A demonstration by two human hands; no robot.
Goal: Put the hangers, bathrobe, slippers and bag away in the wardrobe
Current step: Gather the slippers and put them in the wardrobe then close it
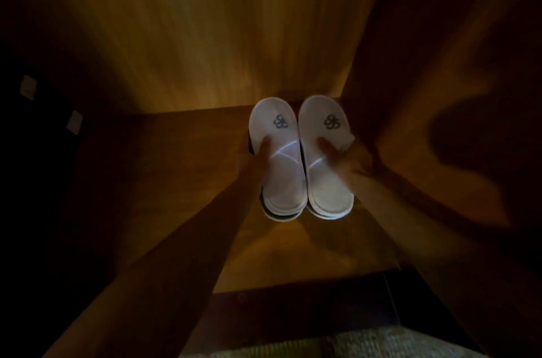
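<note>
Head view: dim, blurred; left hand (254,159) and right hand (341,156) each gripping white slippers (299,158), fingers underneath hidden.

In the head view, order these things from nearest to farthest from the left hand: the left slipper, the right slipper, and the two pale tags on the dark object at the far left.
From the left hand:
1. Left slipper, in its grip, at centre.
2. Right slipper, beside the first, toward the right hand.
3. Pale tags, far left on the dark object.
</note>
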